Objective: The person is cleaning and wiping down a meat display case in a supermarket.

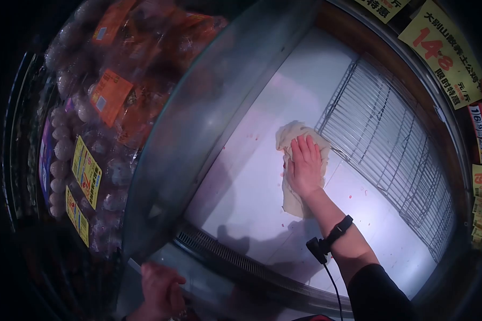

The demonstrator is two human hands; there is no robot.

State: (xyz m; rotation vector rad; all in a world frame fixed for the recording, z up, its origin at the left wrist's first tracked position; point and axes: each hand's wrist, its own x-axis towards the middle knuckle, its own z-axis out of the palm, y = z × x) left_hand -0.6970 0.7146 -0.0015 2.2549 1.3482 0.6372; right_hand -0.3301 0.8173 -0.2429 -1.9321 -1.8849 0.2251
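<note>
My right hand (306,165) lies flat on a crumpled beige cloth (293,200), its fingers stretched out and pressing it against the white floor of a display case (257,192). Small red specks dot that surface around the cloth. At the lower left, my left hand (159,286) is closed with curled fingers, beside the end of the case's glass panel (198,101). Whatever it may hold is hidden in shadow. A dark strap with a small device (326,242) and a cable sits on my right wrist.
A wire rack (380,123) lies along the right side of the case. A slotted vent (219,249) borders the near edge. Beyond the glass are wrapped eggs (64,150) and orange-labelled packages (144,69). Yellow price signs (442,53) line the right rim.
</note>
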